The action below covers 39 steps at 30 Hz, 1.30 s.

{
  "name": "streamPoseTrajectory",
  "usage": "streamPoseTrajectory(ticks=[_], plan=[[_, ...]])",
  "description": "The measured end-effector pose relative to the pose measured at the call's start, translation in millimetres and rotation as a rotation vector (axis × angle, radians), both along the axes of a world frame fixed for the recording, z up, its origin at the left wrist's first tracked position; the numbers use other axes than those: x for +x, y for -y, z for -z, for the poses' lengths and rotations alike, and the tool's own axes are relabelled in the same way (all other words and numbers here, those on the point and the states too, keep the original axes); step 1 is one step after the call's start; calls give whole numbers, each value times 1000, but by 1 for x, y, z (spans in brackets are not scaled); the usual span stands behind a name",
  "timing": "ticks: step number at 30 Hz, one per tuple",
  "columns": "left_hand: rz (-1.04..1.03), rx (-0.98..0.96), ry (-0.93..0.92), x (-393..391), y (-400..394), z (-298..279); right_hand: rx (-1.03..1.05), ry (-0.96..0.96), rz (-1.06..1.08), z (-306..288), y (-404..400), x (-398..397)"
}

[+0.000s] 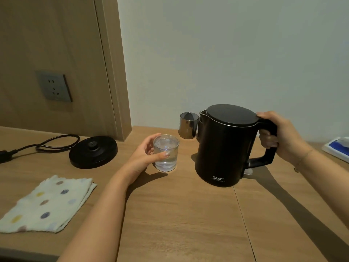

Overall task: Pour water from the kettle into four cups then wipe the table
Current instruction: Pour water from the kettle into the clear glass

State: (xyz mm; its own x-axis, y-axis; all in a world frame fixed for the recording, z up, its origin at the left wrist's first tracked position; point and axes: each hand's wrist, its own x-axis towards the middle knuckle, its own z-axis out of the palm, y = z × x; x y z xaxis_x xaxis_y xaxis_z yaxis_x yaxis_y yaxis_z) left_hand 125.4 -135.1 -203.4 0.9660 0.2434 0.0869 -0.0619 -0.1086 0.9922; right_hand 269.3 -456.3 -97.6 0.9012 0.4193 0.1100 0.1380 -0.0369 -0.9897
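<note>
A black kettle [224, 148] stands upright on the wooden table [179, 214], lid shut. My right hand [279, 135] grips its handle, thumb on the lid's rear edge. Left of the kettle, a clear glass cup [166, 154] holds water. My left hand [145, 156] curls around that cup, thumb on the front. A shiny metal cup [188, 125] stands behind, near the wall and partly hidden by the kettle's spout. A folded white cloth with coloured dots [47, 205] lies at the front left.
The kettle's round black base [93, 152] sits at the left with its cord [47, 144] trailing off left. A wall socket [54, 87] is on the wooden panel above. A blue and white packet [338, 146] lies at the right edge.
</note>
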Motion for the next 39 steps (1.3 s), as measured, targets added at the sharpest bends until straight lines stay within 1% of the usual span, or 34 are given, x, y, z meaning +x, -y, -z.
streamPoseTrajectory(ticks=[2,7,9,13,15,20,26,28,31,34,39], plan=[[-31,88,-15,2,5,-2,21,3,1,4,3,-2],[-187,333,-19,3,15,-13,19,32,-35,7,6,1],[-225,384,-27,1,18,-19,17,48,-59,9,9,3],[-307,396,-39,-1,26,-22,12,100,-126,12,17,3],[-341,394,-35,-1,30,-23,6,118,-122,12,18,1],[-427,410,-13,6,34,-19,72,94,-52,15,17,-4],[-475,440,-3,26,33,-22,108,138,105,21,22,-8],[-504,421,8,35,29,-24,113,152,138,22,26,-9],[-523,396,17,49,23,-33,123,158,170,24,28,-11],[-492,440,1,66,16,-40,122,168,183,26,29,-13],[-511,415,-50,96,2,-34,113,155,171,24,29,-13]])
